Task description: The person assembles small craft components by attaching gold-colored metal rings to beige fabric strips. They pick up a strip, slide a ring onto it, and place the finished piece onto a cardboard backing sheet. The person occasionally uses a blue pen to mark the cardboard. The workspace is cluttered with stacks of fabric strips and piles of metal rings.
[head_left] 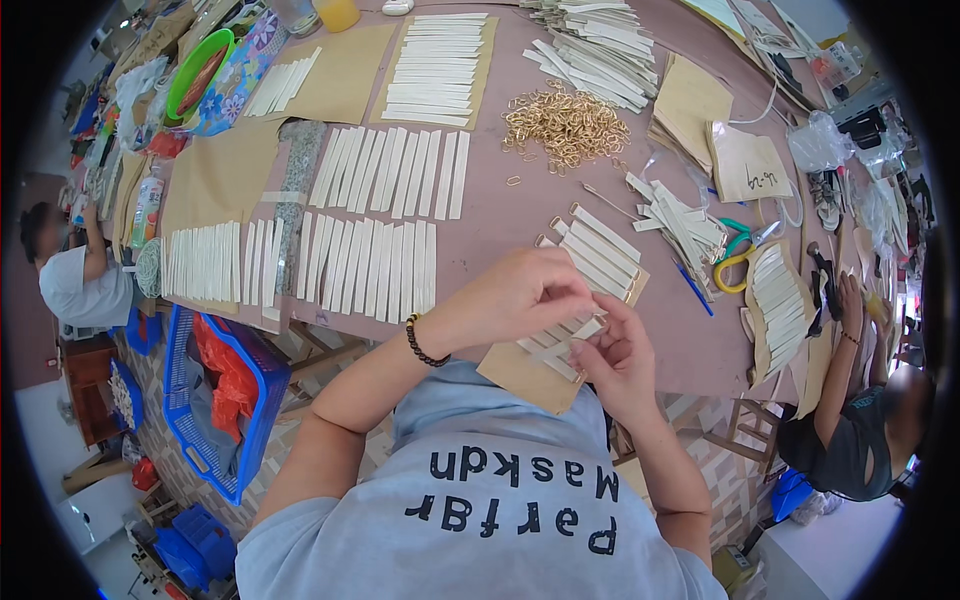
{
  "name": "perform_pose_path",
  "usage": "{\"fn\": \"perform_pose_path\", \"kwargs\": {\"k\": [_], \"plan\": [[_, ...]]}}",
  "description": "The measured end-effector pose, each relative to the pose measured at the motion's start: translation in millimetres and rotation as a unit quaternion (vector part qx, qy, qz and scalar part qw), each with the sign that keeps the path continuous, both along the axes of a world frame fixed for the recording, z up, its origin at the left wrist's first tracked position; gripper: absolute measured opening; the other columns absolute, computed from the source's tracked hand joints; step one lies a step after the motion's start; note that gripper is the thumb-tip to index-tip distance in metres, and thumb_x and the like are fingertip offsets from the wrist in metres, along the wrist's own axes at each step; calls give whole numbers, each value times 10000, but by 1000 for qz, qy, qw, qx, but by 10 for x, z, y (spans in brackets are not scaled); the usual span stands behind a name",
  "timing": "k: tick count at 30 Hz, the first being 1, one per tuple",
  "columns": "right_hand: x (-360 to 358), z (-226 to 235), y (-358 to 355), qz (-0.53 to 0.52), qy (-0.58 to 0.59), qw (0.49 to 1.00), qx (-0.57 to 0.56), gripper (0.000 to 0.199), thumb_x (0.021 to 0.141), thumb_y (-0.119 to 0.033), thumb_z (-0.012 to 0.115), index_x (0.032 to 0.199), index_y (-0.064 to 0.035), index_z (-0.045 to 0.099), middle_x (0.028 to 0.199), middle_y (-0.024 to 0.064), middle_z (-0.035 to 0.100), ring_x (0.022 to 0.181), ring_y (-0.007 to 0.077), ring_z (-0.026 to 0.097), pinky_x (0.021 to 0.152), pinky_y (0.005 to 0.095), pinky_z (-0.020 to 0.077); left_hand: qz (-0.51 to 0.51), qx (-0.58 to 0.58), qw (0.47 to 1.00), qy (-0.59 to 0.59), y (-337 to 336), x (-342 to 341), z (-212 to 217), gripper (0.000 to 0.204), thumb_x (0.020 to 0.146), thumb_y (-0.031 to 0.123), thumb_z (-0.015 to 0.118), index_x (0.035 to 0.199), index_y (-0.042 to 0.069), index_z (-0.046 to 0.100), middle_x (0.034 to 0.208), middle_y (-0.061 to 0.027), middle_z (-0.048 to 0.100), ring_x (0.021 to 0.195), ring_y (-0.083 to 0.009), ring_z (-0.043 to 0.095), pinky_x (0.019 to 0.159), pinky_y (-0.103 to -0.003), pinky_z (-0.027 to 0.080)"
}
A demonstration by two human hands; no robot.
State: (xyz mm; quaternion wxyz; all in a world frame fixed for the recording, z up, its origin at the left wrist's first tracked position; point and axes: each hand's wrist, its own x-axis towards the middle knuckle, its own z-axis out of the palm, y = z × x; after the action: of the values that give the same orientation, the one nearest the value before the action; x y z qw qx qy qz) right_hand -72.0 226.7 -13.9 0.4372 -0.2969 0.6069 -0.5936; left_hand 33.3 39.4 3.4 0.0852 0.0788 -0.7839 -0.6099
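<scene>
My left hand, a dark beaded bracelet on its wrist, is closed in a pinch near the front edge of the table. Close beside it, my right hand pinches the end of a white strip between thumb and fingers. Under both hands lies a brown card bearing such strips, partly hidden by the hands. Just beyond, finished-looking white strips with gold metal loops at their ends lie side by side. What the left fingertips hold is too small to make out.
A heap of gold metal loops sits farther back. Rows of white strips cover the left of the table. At right are scissors, a blue pen and a co-worker's arm. A blue basket stands below at left.
</scene>
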Motion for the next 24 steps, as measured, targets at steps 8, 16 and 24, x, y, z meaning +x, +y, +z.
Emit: {"fn": "perform_pose_path", "kwargs": {"k": [8,16,24], "plan": [[-242,-204,223,-105,-264,957,-53,179,904,63,594,1049,-14,522,965,122,656,775,164,681,677,285,575,189,-345,919,-22,38,-161,-415,261,797,193,769,811,12,581,847,-103,608,747,-285,604,673,-407,488],[-287,-204,248,-71,-279,958,-1,180,886,62,645,1060,21,622,895,115,694,791,161,698,677,271,592,207,16,977,-40,169,-34,-334,148,881,0,681,975,14,568,911,-43,607,769,-80,591,654,-219,488],[-269,-195,139,34,-219,970,102,93,901,14,669,988,19,636,831,94,696,726,133,693,639,246,585,336,9,940,65,-130,134,-635,277,928,-45,596,1188,-16,507,942,-59,607,821,-72,599,696,-204,497]]}}
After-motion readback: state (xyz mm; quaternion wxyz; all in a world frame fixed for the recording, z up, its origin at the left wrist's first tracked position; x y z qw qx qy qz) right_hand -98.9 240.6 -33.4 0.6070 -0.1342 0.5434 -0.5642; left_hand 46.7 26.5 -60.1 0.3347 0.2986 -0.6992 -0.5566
